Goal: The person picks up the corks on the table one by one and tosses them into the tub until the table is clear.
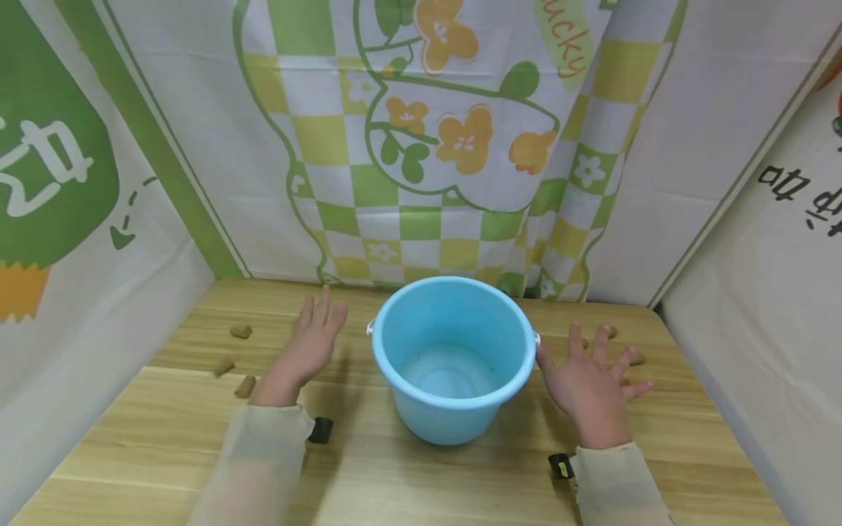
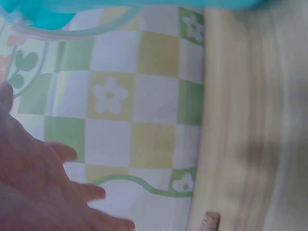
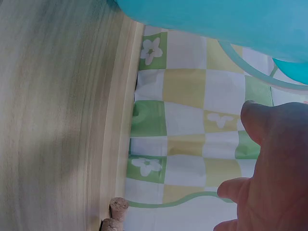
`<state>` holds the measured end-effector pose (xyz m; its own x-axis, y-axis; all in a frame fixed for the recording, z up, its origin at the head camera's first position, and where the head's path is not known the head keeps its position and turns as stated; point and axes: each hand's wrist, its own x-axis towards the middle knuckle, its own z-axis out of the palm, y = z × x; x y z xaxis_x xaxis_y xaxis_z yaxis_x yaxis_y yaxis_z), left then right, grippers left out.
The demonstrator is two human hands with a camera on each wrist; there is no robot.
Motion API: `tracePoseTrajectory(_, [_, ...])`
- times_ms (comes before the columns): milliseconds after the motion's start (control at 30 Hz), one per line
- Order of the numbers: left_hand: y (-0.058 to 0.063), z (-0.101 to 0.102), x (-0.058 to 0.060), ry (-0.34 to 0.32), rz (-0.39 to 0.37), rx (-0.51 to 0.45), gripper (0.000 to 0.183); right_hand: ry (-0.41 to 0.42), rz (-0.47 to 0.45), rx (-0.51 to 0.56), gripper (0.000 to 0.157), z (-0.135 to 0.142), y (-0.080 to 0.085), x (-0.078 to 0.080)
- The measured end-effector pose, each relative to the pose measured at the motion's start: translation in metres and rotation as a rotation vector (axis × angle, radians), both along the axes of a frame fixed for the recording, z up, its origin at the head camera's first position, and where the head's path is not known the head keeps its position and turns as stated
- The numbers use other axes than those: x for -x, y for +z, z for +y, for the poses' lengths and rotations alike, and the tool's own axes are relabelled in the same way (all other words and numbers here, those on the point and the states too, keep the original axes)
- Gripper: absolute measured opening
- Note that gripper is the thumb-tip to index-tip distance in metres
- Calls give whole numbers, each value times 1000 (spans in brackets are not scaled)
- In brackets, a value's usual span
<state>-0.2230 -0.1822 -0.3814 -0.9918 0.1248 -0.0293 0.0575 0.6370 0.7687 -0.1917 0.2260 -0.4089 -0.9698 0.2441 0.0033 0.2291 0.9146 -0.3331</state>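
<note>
A light blue bucket [image 1: 447,420] stands upright on the wooden table, its inside holding nothing but a few dark specks. To its left, my left hand [image 1: 305,354] is held apart from it with the fingers extended. On the other side my right hand [image 1: 588,383] has its fingers spread, the thumb close to the white handle joint [image 1: 536,340]; whether they touch I cannot tell. In the right wrist view the bucket's side [image 3: 216,21] shows above the right hand [image 3: 279,168]. Part of the left hand [image 2: 38,183] appears in the left wrist view.
Several cork stoppers lie on the table [image 1: 395,482]: one cork [image 1: 240,332] among those at the left, another cork [image 1: 636,359] among those beyond the right hand. A checked green and yellow curtain [image 1: 375,197] hangs along the back edge. Printed cloth [image 1: 756,256] encloses the sides.
</note>
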Motion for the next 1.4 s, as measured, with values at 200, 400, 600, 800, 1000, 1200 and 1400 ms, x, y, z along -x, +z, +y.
tracePoseTrajectory(200, [9, 7, 2, -111, 82, -153, 80, -3, -22, 6, 105, 0, 1, 1])
tracePoseTrajectory(400, [15, 21, -2, -250, 84, -242, 96, 0, -19, 3, 106, 0, 1, 0])
tracePoseTrajectory(600, [16, 30, -3, -327, 67, -242, 108, 6, -9, 12, 105, 1, 1, -1])
tracePoseTrajectory(800, [15, 34, -2, -365, 90, -182, 108, 14, -4, 19, 105, 2, 0, -1])
tracePoseTrajectory(1000, [14, 35, -2, -383, 79, -211, 109, 16, -3, 16, 105, 3, 0, 0])
tracePoseTrajectory(1200, [13, 36, -2, -442, 58, -336, 111, 15, 1, 8, 106, 3, 0, 2])
tracePoseTrajectory(1400, [8, 37, -2, -479, 23, -428, 112, 16, 10, 23, 106, 2, -1, 2])
